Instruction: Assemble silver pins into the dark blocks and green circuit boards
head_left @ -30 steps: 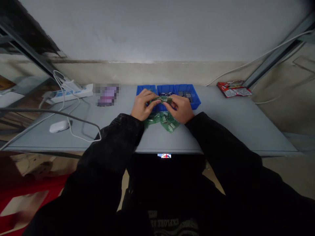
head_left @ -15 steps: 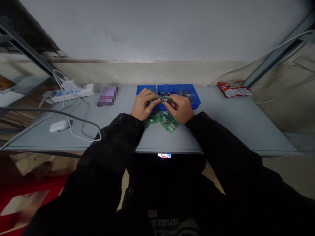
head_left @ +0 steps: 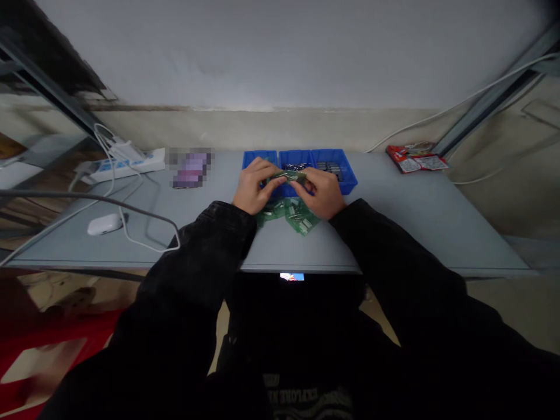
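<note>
Between them, my left hand [head_left: 257, 186] and my right hand [head_left: 322, 191] grip a small green plastic bag [head_left: 289, 174] by its two ends, thumbs towards me. Thin light-coloured pieces show through the plastic. Both hands are closed and hover at the front of the blue bins. Below them, more green bags [head_left: 301, 217] with metal parts in them lie on the table. The middle blue bin [head_left: 296, 156] holds dark, shiny small parts. Grey metal pieces lie in the right blue bin [head_left: 349, 175]. My left hand partly hides the left blue bin [head_left: 259, 156].
On the left of the table [head_left: 437, 227] are a power strip [head_left: 131, 167] with cables, a blurred-out phone [head_left: 192, 169] and a white earbud case [head_left: 105, 224]. A red packet [head_left: 415, 158] lies at the back right. A looped cable crosses near my left sleeve.
</note>
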Available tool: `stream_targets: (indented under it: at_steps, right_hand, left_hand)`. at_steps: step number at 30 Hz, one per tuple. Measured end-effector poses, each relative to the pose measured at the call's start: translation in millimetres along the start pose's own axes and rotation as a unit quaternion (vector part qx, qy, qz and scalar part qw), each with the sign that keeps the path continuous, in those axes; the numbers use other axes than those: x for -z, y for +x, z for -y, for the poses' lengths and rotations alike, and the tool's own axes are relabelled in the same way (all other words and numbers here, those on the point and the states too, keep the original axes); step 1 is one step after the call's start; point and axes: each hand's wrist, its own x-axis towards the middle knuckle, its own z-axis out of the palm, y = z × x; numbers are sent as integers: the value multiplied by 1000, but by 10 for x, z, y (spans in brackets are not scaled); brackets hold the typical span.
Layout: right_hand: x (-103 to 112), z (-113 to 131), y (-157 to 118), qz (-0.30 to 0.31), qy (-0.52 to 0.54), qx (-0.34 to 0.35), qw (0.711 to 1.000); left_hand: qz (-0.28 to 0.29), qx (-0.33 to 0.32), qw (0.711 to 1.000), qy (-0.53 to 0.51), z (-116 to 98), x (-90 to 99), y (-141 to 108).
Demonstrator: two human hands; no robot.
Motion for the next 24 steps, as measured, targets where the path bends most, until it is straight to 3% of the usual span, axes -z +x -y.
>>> stream_targets:
  at_steps: [24]
  right_hand:
    - [-4, 2, 0, -6, 5, 4, 1000]
  left_hand:
    - [-8, -15, 1000, -9, 16, -6, 4]
